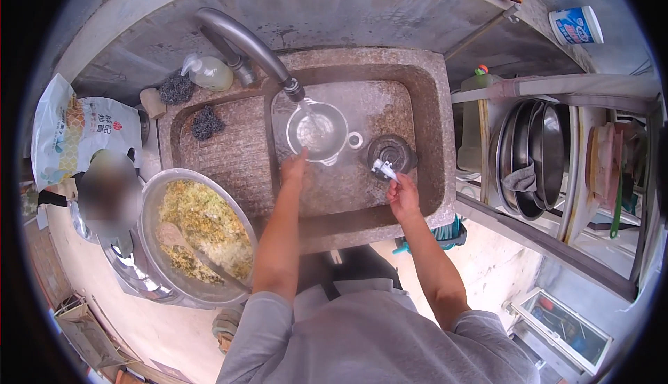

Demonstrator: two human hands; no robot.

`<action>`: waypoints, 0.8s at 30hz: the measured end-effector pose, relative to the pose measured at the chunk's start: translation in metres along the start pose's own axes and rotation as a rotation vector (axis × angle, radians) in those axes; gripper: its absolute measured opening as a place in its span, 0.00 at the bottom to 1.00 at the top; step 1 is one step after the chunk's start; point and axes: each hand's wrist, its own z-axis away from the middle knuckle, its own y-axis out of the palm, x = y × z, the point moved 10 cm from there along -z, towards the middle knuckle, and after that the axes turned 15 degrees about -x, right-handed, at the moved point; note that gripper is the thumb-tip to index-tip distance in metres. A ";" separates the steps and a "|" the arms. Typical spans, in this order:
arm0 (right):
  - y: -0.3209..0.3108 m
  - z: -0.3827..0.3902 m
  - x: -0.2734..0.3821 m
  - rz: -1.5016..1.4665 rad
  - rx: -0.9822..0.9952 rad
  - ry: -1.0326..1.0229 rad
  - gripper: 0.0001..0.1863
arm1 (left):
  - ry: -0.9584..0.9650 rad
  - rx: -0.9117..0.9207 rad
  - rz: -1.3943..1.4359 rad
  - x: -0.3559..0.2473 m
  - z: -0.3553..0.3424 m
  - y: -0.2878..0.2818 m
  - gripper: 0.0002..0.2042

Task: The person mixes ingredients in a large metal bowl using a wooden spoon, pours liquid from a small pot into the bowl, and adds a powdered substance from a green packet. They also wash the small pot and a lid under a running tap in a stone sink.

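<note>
A small light metal pot (pixel 317 132) with side lugs sits in the stone sink (pixel 434 147), under the curved faucet (pixel 255 44). Water runs from the faucet into it. My left hand (pixel 294 166) grips the pot's near rim between its fingers. In my right hand (pixel 403 195) is a slim white object (pixel 385 169), pinched by its near end; its kind is unclear. The white object's far tip lies over a dark round piece (pixel 393 153) on the sink floor, perhaps a drain fitting. A small pale ring (pixel 355 140) shows beside the pot.
Left of the sink stands a large metal bowl (pixel 149 213) of yellowish chopped food with a wooden spatula (pixel 209 261). A soap bottle (pixel 211 74) and dark scrubbers (pixel 207 124) are near the faucet. Metal basins (pixel 536 154) stand on a rack to the right.
</note>
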 end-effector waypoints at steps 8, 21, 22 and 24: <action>-0.012 0.014 -0.020 -0.034 -0.002 0.049 0.04 | 0.233 0.086 -0.199 -0.018 -0.040 0.005 0.08; -0.022 0.026 0.001 -0.100 0.060 0.037 0.03 | 0.472 0.064 0.449 -0.119 0.102 0.004 0.11; -0.024 0.026 0.002 -0.091 0.061 0.032 0.03 | 0.630 -0.031 0.372 -0.134 0.106 -0.006 0.12; -0.022 0.030 0.000 -0.087 0.069 0.033 0.03 | 0.673 -0.134 0.253 -0.142 0.115 -0.032 0.12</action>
